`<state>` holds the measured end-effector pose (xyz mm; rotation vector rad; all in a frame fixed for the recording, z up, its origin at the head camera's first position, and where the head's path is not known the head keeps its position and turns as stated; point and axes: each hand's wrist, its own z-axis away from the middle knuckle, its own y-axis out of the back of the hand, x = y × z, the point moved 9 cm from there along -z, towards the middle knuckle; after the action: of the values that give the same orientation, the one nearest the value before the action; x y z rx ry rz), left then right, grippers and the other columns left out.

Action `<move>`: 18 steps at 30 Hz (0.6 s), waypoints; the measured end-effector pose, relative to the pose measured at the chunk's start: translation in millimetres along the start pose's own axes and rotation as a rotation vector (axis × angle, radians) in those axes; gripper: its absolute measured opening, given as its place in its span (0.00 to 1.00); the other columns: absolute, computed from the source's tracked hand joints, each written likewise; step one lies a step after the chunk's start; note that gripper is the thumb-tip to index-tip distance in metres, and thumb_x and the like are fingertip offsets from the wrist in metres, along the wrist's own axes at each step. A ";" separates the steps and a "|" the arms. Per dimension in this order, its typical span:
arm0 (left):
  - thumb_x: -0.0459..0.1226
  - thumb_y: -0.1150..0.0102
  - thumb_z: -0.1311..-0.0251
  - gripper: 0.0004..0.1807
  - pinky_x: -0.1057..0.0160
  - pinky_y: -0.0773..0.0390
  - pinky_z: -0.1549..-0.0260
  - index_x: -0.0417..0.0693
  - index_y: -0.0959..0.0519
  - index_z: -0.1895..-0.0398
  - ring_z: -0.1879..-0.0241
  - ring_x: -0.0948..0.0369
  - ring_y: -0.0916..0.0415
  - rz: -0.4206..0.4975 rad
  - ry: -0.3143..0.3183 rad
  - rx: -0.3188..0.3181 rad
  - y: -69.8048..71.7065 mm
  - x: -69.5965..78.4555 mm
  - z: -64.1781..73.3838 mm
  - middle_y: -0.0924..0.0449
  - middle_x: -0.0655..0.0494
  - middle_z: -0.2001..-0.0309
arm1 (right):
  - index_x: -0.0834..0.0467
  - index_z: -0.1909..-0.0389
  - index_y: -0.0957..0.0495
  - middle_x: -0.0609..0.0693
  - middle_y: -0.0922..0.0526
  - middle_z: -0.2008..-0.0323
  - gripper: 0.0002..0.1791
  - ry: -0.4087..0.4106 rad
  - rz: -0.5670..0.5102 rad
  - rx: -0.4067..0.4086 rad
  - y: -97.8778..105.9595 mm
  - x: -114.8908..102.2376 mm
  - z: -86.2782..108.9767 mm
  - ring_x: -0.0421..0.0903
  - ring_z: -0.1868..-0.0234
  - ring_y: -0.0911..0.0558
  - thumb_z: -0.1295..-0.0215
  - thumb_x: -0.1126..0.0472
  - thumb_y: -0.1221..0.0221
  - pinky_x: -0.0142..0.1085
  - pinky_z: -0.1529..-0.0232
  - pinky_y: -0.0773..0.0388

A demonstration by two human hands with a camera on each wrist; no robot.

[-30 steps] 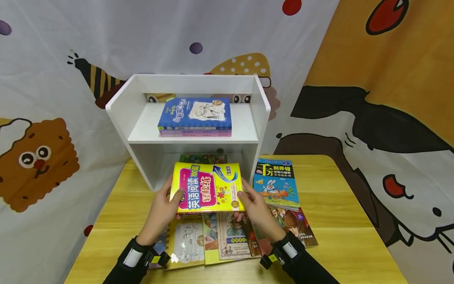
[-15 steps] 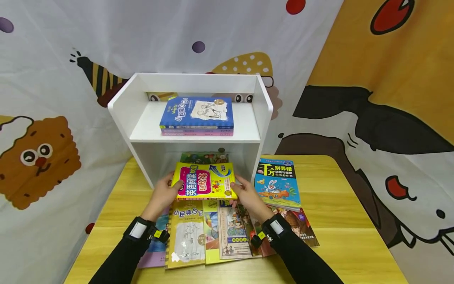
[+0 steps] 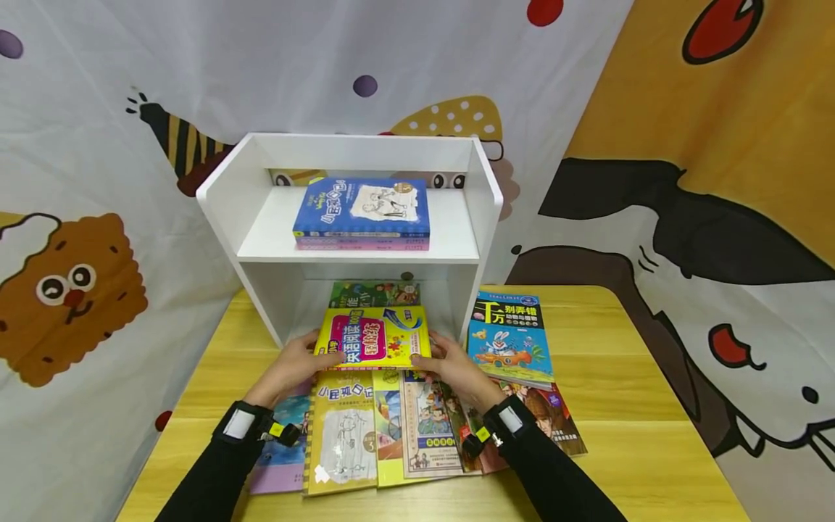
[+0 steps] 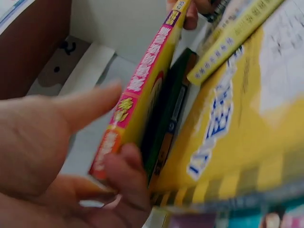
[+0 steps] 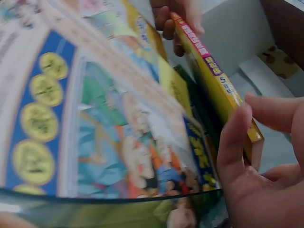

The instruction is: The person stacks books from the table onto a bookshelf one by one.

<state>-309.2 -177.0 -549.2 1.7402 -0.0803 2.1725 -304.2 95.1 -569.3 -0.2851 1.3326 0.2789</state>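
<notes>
Both hands hold a yellow book (image 3: pixel 372 337) with a pink title panel, at the mouth of the lower compartment of a small white bookshelf (image 3: pixel 257 304). My left hand (image 3: pixel 293 368) grips its left end, thumb on top and fingers beneath, and my right hand (image 3: pixel 457 370) pinches the right end the same way. In the left wrist view the book's pink spine (image 4: pixel 137 88) runs between thumb and fingers. A green book (image 3: pixel 375 293) lies in the compartment, partly hidden behind the yellow one.
A stack of blue and pink books (image 3: pixel 362 214) lies on the upper shelf. Several books overlap on the wooden table (image 3: pixel 639 391) in front, among them a yellow-bordered book (image 3: pixel 342 438). Right of the shelf lies a blue book (image 3: pixel 512 341). A patterned curtain (image 3: pixel 300 65) hangs behind.
The yellow book has moved away from me and lower, towards the lower compartment, with both hands on its ends. In the last half second it has shifted slightly, showing more of the green book.
</notes>
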 end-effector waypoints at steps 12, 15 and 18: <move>0.58 0.29 0.63 0.49 0.56 0.22 0.65 0.50 0.36 0.36 0.63 0.58 0.28 -0.575 -0.126 0.070 -4.6 14.3 7.3 0.27 0.52 0.57 | 0.45 0.32 0.43 0.45 0.20 0.56 0.48 0.042 0.494 0.084 -4.4 -6.3 1.1 0.41 0.64 0.20 0.54 0.49 0.29 0.44 0.59 0.23; 0.65 0.32 0.66 0.50 0.56 0.25 0.65 0.50 0.32 0.39 0.63 0.56 0.33 -0.764 -0.125 0.153 -1.4 16.5 9.9 0.31 0.50 0.57 | 0.47 0.35 0.37 0.44 0.20 0.61 0.43 0.033 0.633 0.114 -3.6 -10.3 3.6 0.41 0.67 0.21 0.54 0.45 0.30 0.42 0.66 0.22; 0.67 0.34 0.66 0.50 0.54 0.25 0.63 0.48 0.30 0.40 0.61 0.54 0.35 -0.847 -0.164 0.197 -0.9 19.6 11.7 0.32 0.47 0.54 | 0.47 0.37 0.35 0.46 0.25 0.61 0.44 0.044 0.775 0.155 -2.0 -15.9 5.5 0.44 0.67 0.25 0.56 0.40 0.31 0.39 0.71 0.25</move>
<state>-301.5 -174.6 -527.8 1.6215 0.7172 1.4446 -301.8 94.6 -552.5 0.3757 1.4554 0.8140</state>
